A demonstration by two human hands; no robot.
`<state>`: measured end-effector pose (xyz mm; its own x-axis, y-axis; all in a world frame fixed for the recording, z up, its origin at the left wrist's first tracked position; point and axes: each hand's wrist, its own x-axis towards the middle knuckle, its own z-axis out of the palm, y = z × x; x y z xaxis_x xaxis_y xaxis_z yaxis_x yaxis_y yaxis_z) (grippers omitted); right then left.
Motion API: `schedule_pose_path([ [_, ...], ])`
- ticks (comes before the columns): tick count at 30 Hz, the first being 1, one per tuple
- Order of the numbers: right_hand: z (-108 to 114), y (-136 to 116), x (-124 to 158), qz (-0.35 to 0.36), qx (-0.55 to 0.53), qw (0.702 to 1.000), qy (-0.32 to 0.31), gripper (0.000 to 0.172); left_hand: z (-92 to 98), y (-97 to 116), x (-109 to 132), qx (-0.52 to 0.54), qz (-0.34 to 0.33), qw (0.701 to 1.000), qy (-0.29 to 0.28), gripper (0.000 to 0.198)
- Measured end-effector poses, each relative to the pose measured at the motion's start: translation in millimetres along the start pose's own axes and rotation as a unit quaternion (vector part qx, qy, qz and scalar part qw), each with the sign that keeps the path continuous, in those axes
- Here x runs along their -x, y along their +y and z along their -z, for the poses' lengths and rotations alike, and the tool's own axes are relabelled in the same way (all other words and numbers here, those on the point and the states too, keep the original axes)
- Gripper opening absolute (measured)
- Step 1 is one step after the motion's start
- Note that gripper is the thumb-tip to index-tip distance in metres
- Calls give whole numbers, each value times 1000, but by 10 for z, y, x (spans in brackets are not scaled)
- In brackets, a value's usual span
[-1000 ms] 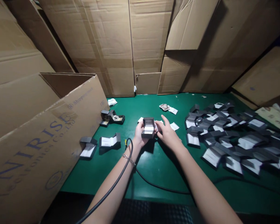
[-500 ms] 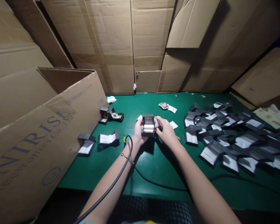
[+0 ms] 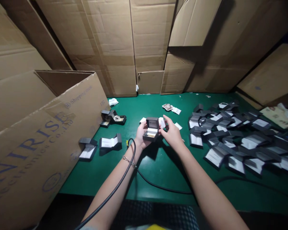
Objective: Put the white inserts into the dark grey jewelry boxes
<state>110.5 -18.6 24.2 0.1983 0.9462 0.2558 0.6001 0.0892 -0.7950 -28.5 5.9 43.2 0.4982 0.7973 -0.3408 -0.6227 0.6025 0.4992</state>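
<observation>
My left hand (image 3: 142, 135) is wrapped round a small dark jewellery box (image 3: 150, 136) above the middle of the table. The box's lid stands up, and a white insert with a yellowish strip along its front edge shows inside. To the right of it, my right hand (image 3: 171, 132) has its thumb and forefinger spread apart. The thumb tip is close to the box's right side; whether it touches, I cannot tell. Just behind the fingers a white piece (image 3: 161, 122) shows, and what it rests on is unclear.
Many similar open boxes (image 3: 252, 142) crowd the right of the green table (image 3: 163, 179). Several more boxes (image 3: 110, 142) stand at left beside a big carton (image 3: 50, 137). Paper scraps (image 3: 176, 110) lie behind. A black cable (image 3: 158, 189) crosses my left forearm. Cardboard walls (image 3: 105, 48) enclose the back.
My right hand's fingers have come away from the box's right side and spread. The box has turned slightly in my left hand. The whole view has shifted a little.
</observation>
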Motion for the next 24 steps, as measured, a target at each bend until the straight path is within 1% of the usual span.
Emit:
schedule_pose_path([
  [2, 4, 2, 2, -10, -10, 1000, -11, 69, 1, 0, 3, 1, 9, 1000, -2, 41],
  [6, 11, 16, 0, -7, -21, 1000, -15, 71, 22, 2, -7, 17, 3, 1000, -8, 37],
  [14, 45, -28, 6, -24, -19, 999, -18, 69, 42, 15, -3, 42, 11, 999, 2, 36],
  [20, 63, -11, -4, -24, -20, 999, -20, 69, -3, -8, 12, 58, -1, 998, 18, 36],
  [24, 60, 24, -32, -32, -25, 999, -20, 63, -32, -36, 25, 62, -5, 998, 27, 37],
])
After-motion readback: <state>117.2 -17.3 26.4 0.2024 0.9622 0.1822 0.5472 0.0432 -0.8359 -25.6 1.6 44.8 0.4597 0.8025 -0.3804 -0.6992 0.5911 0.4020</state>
